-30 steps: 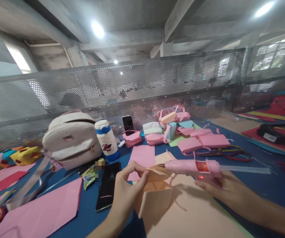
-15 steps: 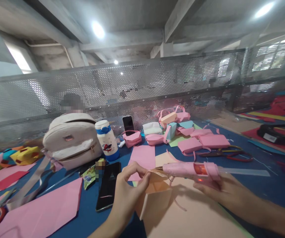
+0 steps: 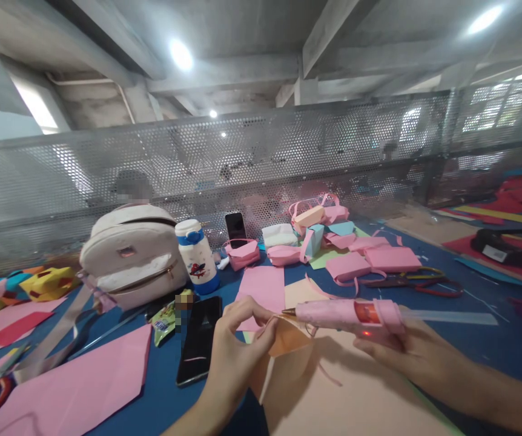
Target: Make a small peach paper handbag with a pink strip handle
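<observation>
My left hand pinches the upper left edge of a small peach paper box, whose open top faces up toward me. In my right hand is a pink hot glue gun, lying level with its red light lit. A clear glue stick juts out of its back end. The metal nozzle points left and is at the box's far rim, close to my left fingertips; I cannot tell whether it touches. Under the box lies a large peach paper sheet with a thin pink strip on it.
Left of my hands are a black phone, a green snack packet, a bottle, a white backpack and pink paper. Several pink paper boxes and scissors lie beyond. A perforated metal screen stands behind.
The glue gun has shifted very slightly, with its nozzle moving a little left and down along the box rim. The box has tilted slightly in my left hand.
</observation>
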Motion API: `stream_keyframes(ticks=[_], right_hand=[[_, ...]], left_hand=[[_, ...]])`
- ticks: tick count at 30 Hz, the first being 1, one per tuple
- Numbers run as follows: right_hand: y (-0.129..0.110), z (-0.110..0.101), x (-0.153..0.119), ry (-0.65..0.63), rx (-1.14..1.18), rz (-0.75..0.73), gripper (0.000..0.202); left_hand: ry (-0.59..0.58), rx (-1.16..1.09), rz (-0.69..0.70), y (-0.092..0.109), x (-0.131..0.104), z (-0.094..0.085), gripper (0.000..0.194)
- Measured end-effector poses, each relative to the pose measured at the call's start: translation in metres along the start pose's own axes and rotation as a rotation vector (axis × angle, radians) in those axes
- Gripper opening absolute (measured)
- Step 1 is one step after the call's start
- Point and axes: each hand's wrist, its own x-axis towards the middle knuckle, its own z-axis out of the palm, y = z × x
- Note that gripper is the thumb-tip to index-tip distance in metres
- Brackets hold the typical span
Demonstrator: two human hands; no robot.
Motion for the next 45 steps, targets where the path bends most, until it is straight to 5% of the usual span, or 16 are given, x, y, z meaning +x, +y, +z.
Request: stream_keyframes(ticks=[20,30,36,45], right_hand=[[-0.0072,0.0002,0.0039,-0.085,0.111,-0.050,0.038],[-0.0042,-0.0016,0.0004,-0.022,0.048,-0.018,0.040],[-0.0079,-0.0048,0.0013,-0.143,0.066,-0.034,0.044],[-0.0025,-0.0041,-0.0036,-0.066,0.000,-0.007,0.047]], left_hand=[[-0.009,-0.001,-0.014,-0.0013,0.0009,0.0007,0.020],[-0.018,0.005,-0.012,-0.0039,-0.0003,0.0001,0.021],[-0.009,0.003,-0.002,-0.0013,0.0008,-0.0008,0.022],[-0.004,-0.001,-0.002,-0.0033,0.0007,-0.0006,0.021]])
